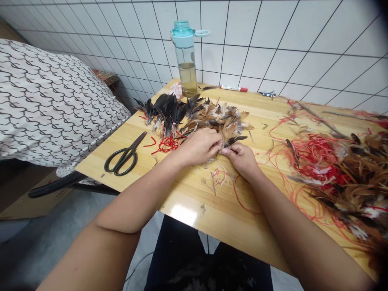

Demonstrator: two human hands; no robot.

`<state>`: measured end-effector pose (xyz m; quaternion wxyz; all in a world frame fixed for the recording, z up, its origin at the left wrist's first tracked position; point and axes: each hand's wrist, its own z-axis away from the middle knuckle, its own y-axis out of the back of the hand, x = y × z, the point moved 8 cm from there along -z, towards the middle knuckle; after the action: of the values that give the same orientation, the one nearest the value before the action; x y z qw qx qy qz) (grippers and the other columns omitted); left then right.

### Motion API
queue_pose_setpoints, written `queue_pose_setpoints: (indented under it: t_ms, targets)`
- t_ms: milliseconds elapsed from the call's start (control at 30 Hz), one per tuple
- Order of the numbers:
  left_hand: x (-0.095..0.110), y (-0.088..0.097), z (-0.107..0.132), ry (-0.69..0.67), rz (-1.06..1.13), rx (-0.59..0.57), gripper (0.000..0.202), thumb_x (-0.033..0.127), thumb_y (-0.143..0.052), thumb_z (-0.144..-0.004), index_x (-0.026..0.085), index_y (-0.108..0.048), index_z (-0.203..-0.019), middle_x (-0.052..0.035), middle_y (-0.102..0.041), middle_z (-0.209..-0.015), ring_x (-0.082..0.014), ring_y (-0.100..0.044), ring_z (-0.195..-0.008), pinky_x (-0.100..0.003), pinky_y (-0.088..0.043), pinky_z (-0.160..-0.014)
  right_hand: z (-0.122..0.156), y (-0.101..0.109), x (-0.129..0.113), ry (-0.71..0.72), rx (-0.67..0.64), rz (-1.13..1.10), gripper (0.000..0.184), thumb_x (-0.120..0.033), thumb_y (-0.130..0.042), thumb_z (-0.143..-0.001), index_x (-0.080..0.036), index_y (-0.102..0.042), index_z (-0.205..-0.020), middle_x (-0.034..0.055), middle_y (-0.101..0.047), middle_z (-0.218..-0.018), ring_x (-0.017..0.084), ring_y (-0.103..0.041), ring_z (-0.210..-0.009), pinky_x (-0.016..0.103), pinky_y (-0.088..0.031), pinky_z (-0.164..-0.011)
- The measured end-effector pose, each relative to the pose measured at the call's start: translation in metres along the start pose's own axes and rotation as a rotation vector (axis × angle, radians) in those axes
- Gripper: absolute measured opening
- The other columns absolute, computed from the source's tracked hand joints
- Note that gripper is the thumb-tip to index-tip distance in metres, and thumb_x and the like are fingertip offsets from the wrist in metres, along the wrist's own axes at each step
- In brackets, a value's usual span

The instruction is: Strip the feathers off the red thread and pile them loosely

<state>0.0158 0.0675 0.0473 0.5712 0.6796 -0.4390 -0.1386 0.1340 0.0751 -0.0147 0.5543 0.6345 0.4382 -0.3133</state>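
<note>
Over the middle of the table, my left hand (202,144) and my right hand (241,158) meet with fingers pinched together at the base of a small bunch of brown and black feathers (229,131). The feather tips point up and away from me. What exactly lies between the fingertips is partly hidden. Just behind my hands spreads a pile of brown feathers (212,115), with bundles of black feathers (168,111) to its left. Cut red strings (167,144) lie left of my left hand. A red string (239,196) curves over the wood under my right forearm.
Black-handled scissors (123,158) lie on the table (194,204) at left. A water bottle (185,60) stands at the tiled wall near a red-capped marker (233,88). Tangled red string (321,157) and a heap of brown feathers (360,169) cover the right side. A patterned cloth (57,105) bulges at left.
</note>
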Motion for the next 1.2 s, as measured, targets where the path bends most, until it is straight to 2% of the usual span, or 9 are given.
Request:
queue_pose_setpoints:
  t_ms: [133,267,333,433,533,667,900,1033,1200]
  targets:
    - [-0.001,0.007,0.000,0.006,0.023,0.107,0.012,0.021,-0.051,-0.088,0.017,-0.063,-0.088,-0.0060,-0.065,-0.090,-0.0179,-0.057,-0.088,-0.030,-0.043,-0.081,0.000,-0.001,0.001,-0.001,-0.014,0.000,0.014,-0.030,-0.063,-0.073,-0.021,-0.068,-0.063,0.0023,-0.066,-0.070,0.017,-0.056,-0.071,0.032,-0.044,-0.073]
    - [-0.017,0.035,0.006,0.138,-0.040,0.301,0.015,0.021,-0.054,-0.086,0.016,-0.064,-0.095,-0.0077,-0.065,-0.096,-0.0191,-0.056,-0.093,-0.031,-0.043,-0.086,0.000,0.005,0.007,-0.035,0.039,-0.075,0.019,-0.033,-0.057,-0.078,-0.020,-0.065,-0.066,0.0014,-0.064,-0.069,0.015,-0.052,-0.068,0.030,-0.042,-0.071]
    - [-0.031,0.041,0.008,0.242,-0.074,0.262,0.011,0.022,-0.056,-0.083,0.016,-0.065,-0.086,-0.0065,-0.065,-0.088,-0.0185,-0.057,-0.085,-0.030,-0.043,-0.079,0.001,0.008,0.011,-0.077,0.067,-0.126,0.022,-0.037,-0.056,-0.079,-0.019,-0.064,-0.069,0.0003,-0.061,-0.066,0.014,-0.050,-0.064,0.029,-0.040,-0.067]
    - [-0.048,0.033,0.010,0.315,-0.078,0.051,0.008,0.022,-0.060,-0.077,0.017,-0.066,-0.074,-0.0035,-0.064,-0.076,-0.0159,-0.056,-0.072,-0.027,-0.041,-0.068,0.002,0.011,0.014,-0.128,0.094,-0.158,0.023,-0.040,-0.057,-0.078,-0.019,-0.064,-0.070,-0.0017,-0.055,-0.060,0.013,-0.045,-0.059,0.027,-0.036,-0.061]
    - [-0.057,0.021,0.013,0.331,-0.083,-0.093,0.007,0.021,-0.061,-0.073,0.018,-0.068,-0.072,-0.0025,-0.066,-0.073,-0.0149,-0.056,-0.068,-0.026,-0.039,-0.064,0.002,0.011,0.013,-0.144,0.095,-0.165,0.024,-0.040,-0.058,-0.078,-0.019,-0.064,-0.070,-0.0029,-0.049,-0.056,0.012,-0.040,-0.055,0.027,-0.032,-0.056]
    - [-0.062,0.008,0.014,0.368,-0.135,-0.173,0.008,0.023,-0.066,-0.071,0.021,-0.071,-0.077,-0.0033,-0.068,-0.074,-0.0172,-0.058,-0.068,-0.027,-0.038,-0.063,0.002,0.011,0.011,-0.137,0.104,-0.157,0.024,-0.040,-0.058,-0.077,-0.019,-0.064,-0.069,-0.0029,-0.049,-0.056,0.012,-0.041,-0.056,0.027,-0.032,-0.057]
    - [-0.059,-0.004,0.013,0.339,-0.142,-0.195,0.005,0.020,-0.063,-0.072,0.020,-0.068,-0.072,-0.0055,-0.067,-0.078,-0.0199,-0.059,-0.076,-0.028,-0.039,-0.067,0.002,0.009,0.012,-0.125,0.092,-0.111,0.025,-0.042,-0.055,-0.076,-0.019,-0.063,-0.068,-0.0018,-0.051,-0.058,0.013,-0.042,-0.058,0.028,-0.033,-0.060]
    - [-0.049,0.004,0.009,0.259,-0.096,-0.124,0.014,0.014,-0.052,-0.077,0.018,-0.065,-0.071,-0.0052,-0.065,-0.075,-0.0177,-0.057,-0.074,-0.028,-0.040,-0.070,0.002,0.008,0.009,-0.094,0.085,-0.088,0.025,-0.041,-0.054,-0.077,-0.019,-0.062,-0.068,-0.0011,-0.053,-0.060,0.014,-0.043,-0.059,0.028,-0.033,-0.061]
    - [-0.042,0.014,0.009,0.271,0.057,-0.088,0.011,0.015,-0.051,-0.079,0.017,-0.062,-0.081,-0.0011,-0.064,-0.074,-0.0131,-0.052,-0.065,-0.025,-0.037,-0.064,0.003,0.008,0.004,-0.070,0.084,-0.072,0.024,-0.040,-0.054,-0.078,-0.019,-0.062,-0.067,-0.0002,-0.057,-0.063,0.014,-0.045,-0.060,0.028,-0.035,-0.063]
